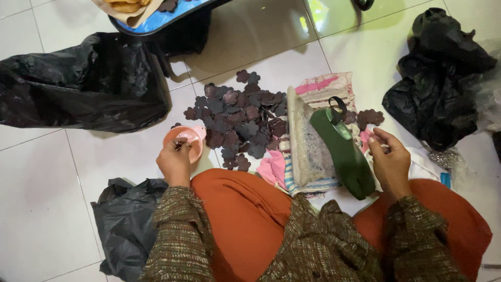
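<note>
I sit on a white tiled floor with orange fabric over my knees. My left hand (175, 159) reaches into a small pink bowl (194, 137), its fingers pinched on something small that I cannot make out. My right hand (389, 159) is by a dark green shoe sole (344, 154) and holds a small pink piece at its fingertips. The sole rests tilted on a grey board (308, 143) laid over striped cloth. A heap of dark brown flower-shaped cutouts (240, 122) lies between the bowl and the board.
A large black plastic bag (83, 83) lies at the left, another (441, 78) at the right, and a third (125, 224) by my left knee. A tray with a blue surface (156, 18) sits at the top. More flower cutouts (369, 117) lie beyond the sole.
</note>
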Demonstrator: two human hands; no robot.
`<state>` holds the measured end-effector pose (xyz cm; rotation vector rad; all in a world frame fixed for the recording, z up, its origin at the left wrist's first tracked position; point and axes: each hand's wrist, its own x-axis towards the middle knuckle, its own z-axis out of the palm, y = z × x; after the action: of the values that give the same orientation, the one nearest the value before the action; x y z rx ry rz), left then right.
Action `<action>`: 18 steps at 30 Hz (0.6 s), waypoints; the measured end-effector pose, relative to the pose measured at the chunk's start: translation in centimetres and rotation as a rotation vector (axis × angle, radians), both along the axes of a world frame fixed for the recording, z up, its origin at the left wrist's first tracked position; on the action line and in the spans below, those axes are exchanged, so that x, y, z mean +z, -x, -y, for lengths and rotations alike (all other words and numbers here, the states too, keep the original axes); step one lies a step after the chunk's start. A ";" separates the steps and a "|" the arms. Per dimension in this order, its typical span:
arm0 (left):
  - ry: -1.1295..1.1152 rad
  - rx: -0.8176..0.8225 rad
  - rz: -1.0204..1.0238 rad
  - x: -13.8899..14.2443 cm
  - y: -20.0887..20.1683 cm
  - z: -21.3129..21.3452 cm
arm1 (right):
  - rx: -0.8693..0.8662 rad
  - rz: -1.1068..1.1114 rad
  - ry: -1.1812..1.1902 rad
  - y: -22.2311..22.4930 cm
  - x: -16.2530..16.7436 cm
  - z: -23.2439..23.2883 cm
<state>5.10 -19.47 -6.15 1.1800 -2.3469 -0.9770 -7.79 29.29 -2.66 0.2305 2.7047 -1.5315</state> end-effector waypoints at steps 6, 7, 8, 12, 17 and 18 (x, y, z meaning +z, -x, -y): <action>-0.018 -0.022 0.005 0.0 -0.2 0.0 | 0.010 -0.060 -0.042 -0.1 0.5 0.2; -0.009 -0.029 -0.017 -0.1 -0.2 -0.1 | 0.003 -0.053 -0.056 -0.1 0.6 0.4; 0.000 -0.035 -0.039 -0.1 -0.2 -0.1 | -0.003 -0.045 -0.069 -0.1 0.8 0.5; 0.016 -0.033 -0.006 -0.5 -0.4 0.0 | 0.057 -0.204 -0.067 -0.5 2.2 1.6; 0.062 -0.042 -0.007 -0.8 -0.5 0.2 | 0.147 -0.424 -0.176 -1.5 5.4 4.5; 0.055 -0.036 -0.003 -0.8 -0.6 0.2 | 0.182 -0.404 -0.176 -1.7 6.0 5.3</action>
<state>5.67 -19.64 -6.95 1.1188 -2.3849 -0.9185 -6.11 23.95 3.30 -0.3544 3.0576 -1.4187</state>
